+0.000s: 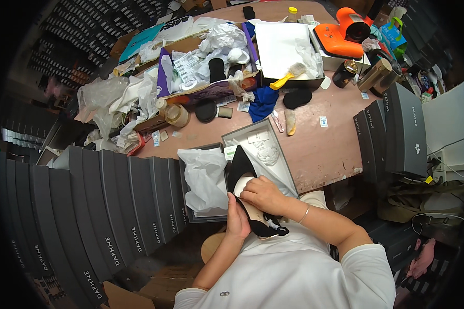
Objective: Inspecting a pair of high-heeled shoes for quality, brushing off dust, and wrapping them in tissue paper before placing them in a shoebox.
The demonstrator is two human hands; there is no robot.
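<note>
A black pointed shoe (239, 167) with a pale insole lies sole-side toward me over the near edge of the table. My left hand (237, 219) grips it from below at the heel end. My right hand (263, 194) presses a white pad against its inner part, fingers curled. An open grey shoe box (211, 213) lined with white tissue paper (206, 177) sits just left of the shoe. Its grey lid (278, 154), holding white paper, lies behind the shoe.
Tall stacks of grey shoe boxes (113, 206) stand at my left, more (397, 134) at my right. The brown table (330, 139) carries crumpled paper, a blue cloth (263, 102), a yellow brush (288, 76), an orange device (345, 33), jars and black pads.
</note>
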